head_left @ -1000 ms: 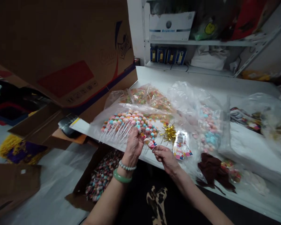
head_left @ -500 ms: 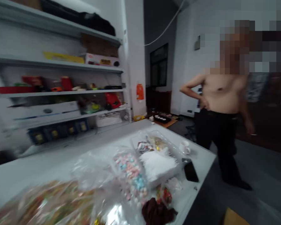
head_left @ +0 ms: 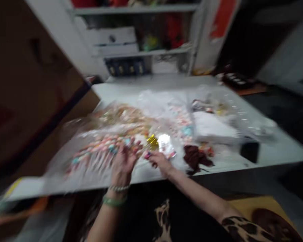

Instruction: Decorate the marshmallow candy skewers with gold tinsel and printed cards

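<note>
Motion blur softens the whole head view. My left hand [head_left: 125, 161], palm turned up and fingers apart, is beside a clear plastic bag of pastel candy sticks [head_left: 98, 151]; I see nothing held in it. My right hand [head_left: 160, 161] faces it, fingers drawn together around a small pinkish thing [head_left: 147, 155] too blurred to name. Just beyond the hands are a shiny gold foil piece [head_left: 152, 142] and a glossy clear plastic wrapper [head_left: 165, 144]. A dark brown crumpled cloth [head_left: 195, 158] lies right of my right hand.
A large cardboard box [head_left: 40, 84] rises at the left. On the white table [head_left: 280, 151] are bagged pastel candies [head_left: 183, 121], a white stack [head_left: 213, 126], a black phone [head_left: 249, 150] and a white cup [head_left: 269, 126]. Shelves [head_left: 141, 53] stand behind.
The view has swung down and left. Both my hands and the cardboard box now show; the person standing at the right is out of view.
</note>
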